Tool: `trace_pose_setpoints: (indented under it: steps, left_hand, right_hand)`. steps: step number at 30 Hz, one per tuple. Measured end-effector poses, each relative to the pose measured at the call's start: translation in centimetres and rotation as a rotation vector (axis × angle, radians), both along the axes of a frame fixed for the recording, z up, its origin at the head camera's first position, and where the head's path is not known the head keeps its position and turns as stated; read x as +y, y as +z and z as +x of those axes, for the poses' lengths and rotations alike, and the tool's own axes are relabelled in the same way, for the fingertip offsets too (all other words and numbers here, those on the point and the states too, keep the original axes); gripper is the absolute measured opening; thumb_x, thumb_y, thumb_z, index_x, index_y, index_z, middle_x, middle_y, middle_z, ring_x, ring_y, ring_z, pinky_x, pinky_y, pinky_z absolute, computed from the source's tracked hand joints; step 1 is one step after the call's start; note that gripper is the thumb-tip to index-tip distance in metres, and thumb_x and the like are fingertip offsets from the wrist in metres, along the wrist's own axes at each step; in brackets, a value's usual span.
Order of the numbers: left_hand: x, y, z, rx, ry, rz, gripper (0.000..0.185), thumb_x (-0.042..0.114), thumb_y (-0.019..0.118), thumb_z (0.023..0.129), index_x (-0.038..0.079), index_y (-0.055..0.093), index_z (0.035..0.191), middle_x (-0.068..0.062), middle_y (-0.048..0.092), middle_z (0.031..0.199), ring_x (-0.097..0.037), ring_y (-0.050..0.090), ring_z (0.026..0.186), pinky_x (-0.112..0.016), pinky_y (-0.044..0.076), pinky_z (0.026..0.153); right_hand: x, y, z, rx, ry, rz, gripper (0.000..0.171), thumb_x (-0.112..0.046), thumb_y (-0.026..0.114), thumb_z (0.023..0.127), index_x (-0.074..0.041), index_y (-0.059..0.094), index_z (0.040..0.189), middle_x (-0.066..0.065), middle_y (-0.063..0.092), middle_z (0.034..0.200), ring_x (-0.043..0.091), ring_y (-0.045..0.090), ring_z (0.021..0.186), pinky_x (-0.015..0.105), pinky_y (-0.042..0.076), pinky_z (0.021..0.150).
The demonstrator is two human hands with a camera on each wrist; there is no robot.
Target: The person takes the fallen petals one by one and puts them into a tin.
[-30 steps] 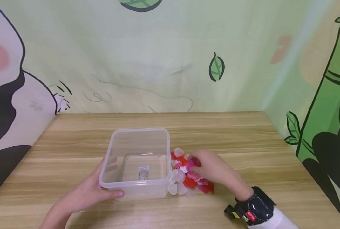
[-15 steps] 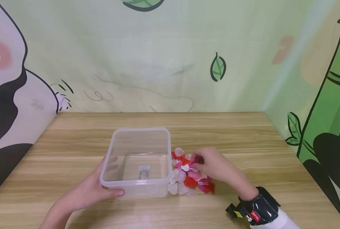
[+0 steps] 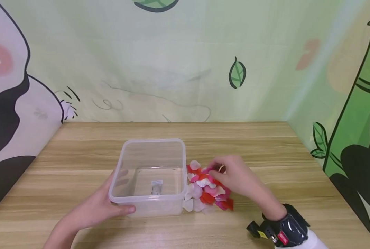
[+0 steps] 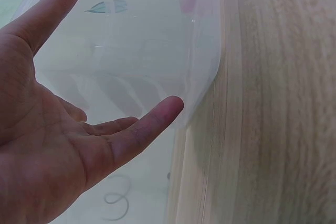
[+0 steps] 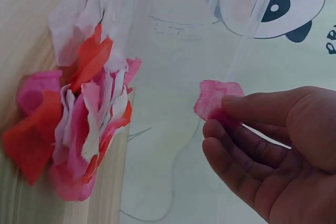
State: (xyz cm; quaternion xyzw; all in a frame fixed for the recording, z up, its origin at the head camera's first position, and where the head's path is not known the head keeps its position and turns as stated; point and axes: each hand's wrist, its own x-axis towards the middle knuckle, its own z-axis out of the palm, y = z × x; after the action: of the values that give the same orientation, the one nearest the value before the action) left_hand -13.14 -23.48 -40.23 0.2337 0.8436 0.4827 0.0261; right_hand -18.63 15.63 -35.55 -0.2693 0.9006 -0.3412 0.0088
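A pink petal [image 5: 215, 98] sits pinched in the right hand's [image 3: 234, 178] grip, above the petal pile [image 3: 206, 193].

The person's two hands are bare, with no gloves and no rings to be seen. The left hand [image 3: 96, 209] and its forearm show no sleeve in the head view. The right hand [image 3: 236, 176] has a black wrist-worn camera mount [image 3: 281, 230] strapped round the wrist, glossy and rounded, with a small red label bearing white marks and a small yellow tab on its near side. Behind the strap begins a white sleeve [image 3: 309, 242]. Short, plain fingernails show in the left wrist view.
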Motion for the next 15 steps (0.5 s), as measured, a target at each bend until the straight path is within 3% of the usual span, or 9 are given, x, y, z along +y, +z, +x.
trace_pose_setpoints:
  steps: [4,10,15]
  left_hand:
    - [0.0,0.0,0.0,-0.009,-0.006,0.006,0.121,0.022,0.09,0.081,0.025,0.004,0.167,-0.028,0.035,0.155,-0.051,0.043,0.134,-0.044,0.048,0.097]
    - [0.0,0.0,-0.1,-0.022,-0.013,0.019,0.121,0.022,0.09,0.082,0.026,0.004,0.167,-0.027,0.034,0.156,-0.052,0.041,0.135,-0.049,0.049,0.096]
    - [0.0,-0.1,0.0,-0.013,-0.006,0.006,0.122,0.021,0.09,0.081,0.025,0.003,0.167,-0.029,0.035,0.155,-0.049,0.046,0.132,-0.04,0.048,0.096]
  right_hand:
    - [-0.3,0.4,0.3,0.068,0.009,-0.036,0.012,-0.002,0.079,0.089,-0.008,0.079,0.099,-0.001,0.074,0.092,0.011,0.067,0.082,0.032,0.057,0.077]
    - [-0.7,1.0,1.2,0.164,0.016,-0.107,0.018,-0.002,0.082,0.087,-0.009,0.08,0.104,-0.003,0.076,0.097,0.011,0.07,0.086,0.03,0.058,0.076]
    - [-1.2,1.3,1.8,0.271,0.024,-0.188,0.023,0.0,0.084,0.083,-0.009,0.082,0.103,-0.003,0.077,0.097,0.009,0.071,0.086,0.028,0.058,0.074]
